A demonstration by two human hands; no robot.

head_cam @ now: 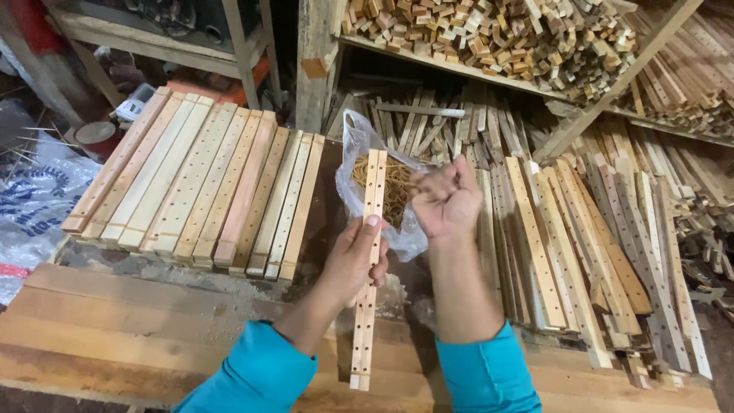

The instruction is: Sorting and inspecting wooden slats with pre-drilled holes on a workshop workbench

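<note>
1. Slat pair (369, 268) in left hand (353, 260): bare pale wood, matt, sawn-smooth, drilled holes along the face.
2. Bag (359, 134), centre frame: thin clear plastic, glossy, crinkled. Rubber bands (396, 191) inside: tan, dull. Right hand (446, 200) pinches at them.
3. Slat row (199, 180), left of centre: unfinished wood, pale to pinkish-brown, matt, same holes.
4. Slat heap (589, 252), right: raw wood, yellower, rougher edges.
5. Bench top (115, 321), lower frame: coarse planks, worn, dusty, matt.
6. Sleeves (256, 378): teal knit cloth, matt.
7. Sack (34, 203), far left: white woven plastic, slight sheen.
8. Offcut stack (489, 34), top shelf: rough sawn wood.
</note>
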